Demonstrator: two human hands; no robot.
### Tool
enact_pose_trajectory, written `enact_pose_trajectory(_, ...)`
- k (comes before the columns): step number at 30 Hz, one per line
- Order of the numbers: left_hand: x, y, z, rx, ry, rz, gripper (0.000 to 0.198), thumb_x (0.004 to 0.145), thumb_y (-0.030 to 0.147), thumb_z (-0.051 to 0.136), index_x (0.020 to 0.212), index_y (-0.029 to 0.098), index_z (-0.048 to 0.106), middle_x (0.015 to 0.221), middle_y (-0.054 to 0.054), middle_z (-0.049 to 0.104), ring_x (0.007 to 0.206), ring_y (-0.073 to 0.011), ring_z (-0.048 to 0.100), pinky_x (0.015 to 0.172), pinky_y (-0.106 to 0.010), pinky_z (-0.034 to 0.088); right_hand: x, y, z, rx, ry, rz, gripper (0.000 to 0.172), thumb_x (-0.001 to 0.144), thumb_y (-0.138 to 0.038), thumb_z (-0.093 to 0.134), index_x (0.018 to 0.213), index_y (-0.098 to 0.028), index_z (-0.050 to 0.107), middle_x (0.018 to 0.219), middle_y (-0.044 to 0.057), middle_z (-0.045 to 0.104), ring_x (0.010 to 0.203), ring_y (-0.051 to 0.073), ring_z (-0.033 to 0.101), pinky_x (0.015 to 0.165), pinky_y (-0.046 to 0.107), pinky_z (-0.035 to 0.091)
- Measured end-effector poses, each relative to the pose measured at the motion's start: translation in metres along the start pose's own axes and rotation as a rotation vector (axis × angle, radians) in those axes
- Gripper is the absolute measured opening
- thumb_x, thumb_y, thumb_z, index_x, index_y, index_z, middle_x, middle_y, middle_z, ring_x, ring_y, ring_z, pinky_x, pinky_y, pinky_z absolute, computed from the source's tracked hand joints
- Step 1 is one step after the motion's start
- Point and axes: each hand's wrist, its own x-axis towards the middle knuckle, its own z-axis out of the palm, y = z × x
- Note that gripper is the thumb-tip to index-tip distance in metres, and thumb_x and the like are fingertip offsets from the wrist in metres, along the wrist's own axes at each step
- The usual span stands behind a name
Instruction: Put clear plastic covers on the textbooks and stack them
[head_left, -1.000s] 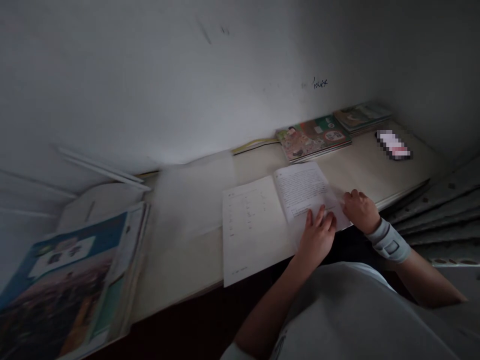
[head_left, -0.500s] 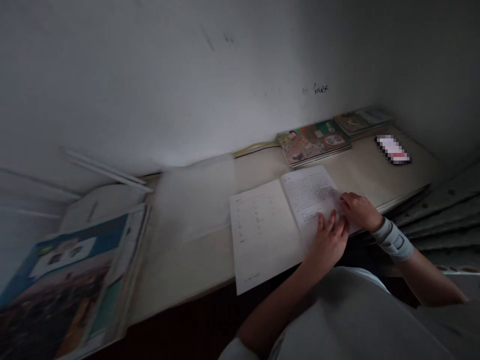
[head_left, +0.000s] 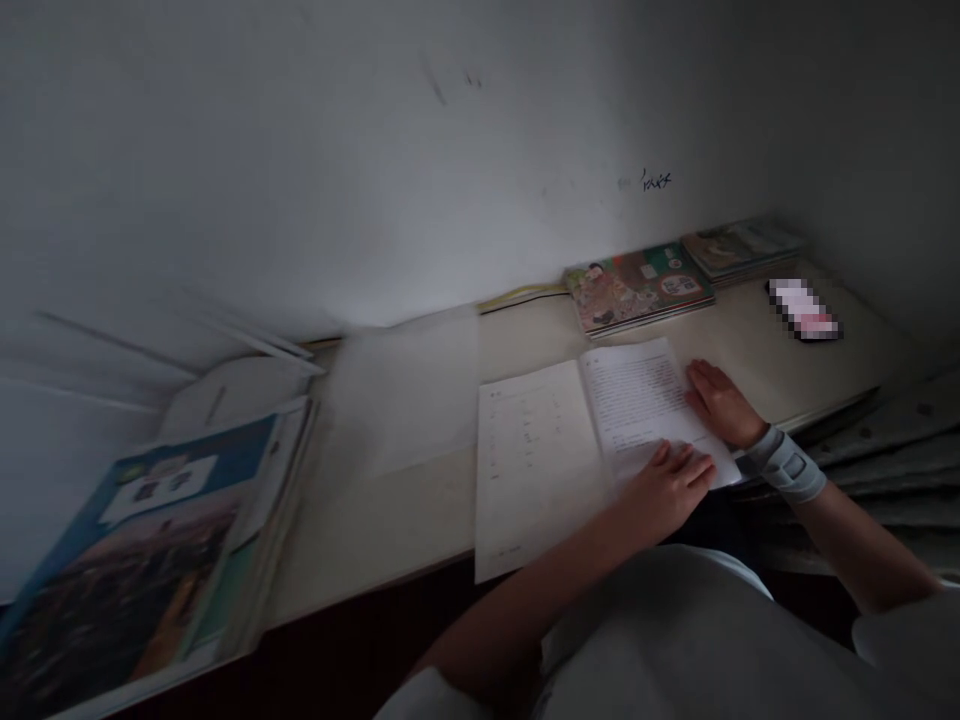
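Observation:
An open booklet [head_left: 570, 440] with printed pages lies on the pale desk [head_left: 390, 520] in front of me. My left hand [head_left: 667, 487] rests flat on the lower part of the right-hand page, fingers stretched out. My right hand [head_left: 720, 402], with a grey wrist strap [head_left: 784, 465] behind it, lies flat along that page's right edge, fingers extended. Neither hand grips anything.
Colourful picture books [head_left: 641, 287] and a second stack [head_left: 739, 248] lie against the wall at the back right, next to a small blurred object [head_left: 804, 310]. A pile of large blue-covered books [head_left: 142, 560] fills the left. A translucent sheet [head_left: 405, 395] lies mid-desk.
My right hand has opened from a curled grip at the page edge to lying flat. My left hand slid toward the page's lower edge. The view shifted a little.

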Motion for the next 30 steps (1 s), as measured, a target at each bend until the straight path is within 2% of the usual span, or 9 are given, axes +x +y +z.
enact_pose_trajectory(4, 0.003, 0.000, -0.008, -0.046, -0.064, -0.009, 0.036, 0.097, 0.028, 0.040, 0.128, 0.014, 0.053, 0.139, -0.011, 0.052, 0.132, -0.0270, 0.044, 0.108, -0.049, 0.034, 0.001, 0.004, -0.002, 0.027, -0.036, -0.039, 0.045, 0.095, -0.030, 0.036, 0.131, -0.007, 0.050, 0.136, 0.021, 0.052, 0.132, 0.028, 0.044, 0.105, 0.052, 0.039)
enact_pose_trajectory(6, 0.006, -0.015, -0.022, -0.151, -0.107, 0.035, 0.045, 0.095, 0.040, 0.044, 0.132, 0.013, 0.049, 0.139, -0.013, 0.053, 0.133, -0.0257, 0.044, 0.108, -0.045, 0.036, 0.000, 0.004, -0.004, 0.025, -0.055, -0.066, 0.044, 0.095, -0.030, 0.039, 0.130, -0.007, 0.052, 0.137, 0.022, 0.051, 0.134, 0.029, 0.042, 0.106, 0.052, 0.039)
enact_pose_trajectory(8, 0.015, -0.046, -0.038, -0.263, -0.116, 0.037, 0.048, 0.095, 0.041, 0.043, 0.136, 0.015, 0.045, 0.136, -0.011, 0.056, 0.129, -0.0191, 0.049, 0.104, -0.035, 0.041, 0.000, 0.003, -0.005, 0.017, -0.066, -0.086, 0.043, 0.094, -0.030, 0.041, 0.128, -0.007, 0.054, 0.138, 0.022, 0.050, 0.134, 0.029, 0.041, 0.106, 0.052, 0.038)
enact_pose_trajectory(11, 0.039, -0.111, -0.055, -0.229, -0.023, -0.288, 0.038, 0.096, 0.025, 0.041, 0.132, 0.015, 0.049, 0.132, -0.010, 0.059, 0.120, -0.0173, 0.056, 0.102, -0.032, 0.042, 0.001, -0.003, -0.003, -0.001, -0.057, -0.099, 0.041, 0.094, -0.029, 0.043, 0.126, -0.006, 0.055, 0.137, 0.023, 0.050, 0.134, 0.030, 0.041, 0.107, 0.051, 0.038)
enact_pose_trajectory(14, 0.070, -0.166, -0.057, -0.119, -0.180, -0.583, 0.033, 0.092, 0.023, 0.047, 0.120, 0.011, 0.059, 0.124, -0.014, 0.063, 0.116, -0.0226, 0.059, 0.097, -0.032, 0.043, 0.001, -0.011, 0.001, -0.010, -0.026, -0.091, 0.041, 0.094, -0.030, 0.044, 0.125, -0.007, 0.056, 0.137, 0.023, 0.051, 0.133, 0.030, 0.042, 0.107, 0.051, 0.037)
enact_pose_trajectory(16, 0.089, -0.189, -0.055, -0.099, -0.263, -0.650, 0.034, 0.090, 0.026, 0.050, 0.116, 0.009, 0.062, 0.120, -0.017, 0.064, 0.111, -0.0261, 0.061, 0.091, -0.032, 0.045, 0.001, -0.014, 0.003, -0.006, -0.002, -0.087, 0.040, 0.093, -0.029, 0.044, 0.125, -0.008, 0.056, 0.136, 0.023, 0.052, 0.133, 0.030, 0.043, 0.107, 0.051, 0.038)
enact_pose_trajectory(22, 0.118, -0.210, -0.056, -0.184, -0.396, -0.616, 0.028, 0.080, 0.034, 0.061, 0.097, 0.016, 0.074, 0.093, -0.007, 0.074, 0.091, -0.0225, 0.066, 0.079, -0.026, 0.044, -0.002, -0.016, 0.001, 0.008, 0.072, -0.064, 0.037, 0.094, -0.028, 0.043, 0.123, -0.010, 0.059, 0.130, 0.018, 0.058, 0.125, 0.028, 0.050, 0.106, 0.046, 0.040)
enact_pose_trajectory(27, 0.112, -0.216, -0.059, -0.230, -0.405, -0.602, 0.032, 0.071, 0.037, 0.068, 0.092, 0.014, 0.074, 0.088, -0.009, 0.073, 0.089, -0.0248, 0.065, 0.076, -0.026, 0.044, -0.006, -0.011, 0.002, -0.063, 0.169, 0.161, 0.038, 0.091, -0.027, 0.046, 0.123, -0.011, 0.058, 0.133, 0.020, 0.054, 0.128, 0.033, 0.045, 0.104, 0.053, 0.039)
enact_pose_trajectory(30, 0.108, -0.217, -0.058, -0.278, -0.414, -0.586, 0.025, 0.070, 0.038, 0.068, 0.082, 0.017, 0.075, 0.078, -0.004, 0.073, 0.080, -0.0209, 0.065, 0.069, -0.024, 0.043, -0.007, -0.008, 0.004, -0.048, 0.189, 0.192, 0.039, 0.090, -0.029, 0.047, 0.123, -0.011, 0.057, 0.132, 0.021, 0.055, 0.129, 0.033, 0.045, 0.104, 0.052, 0.039)
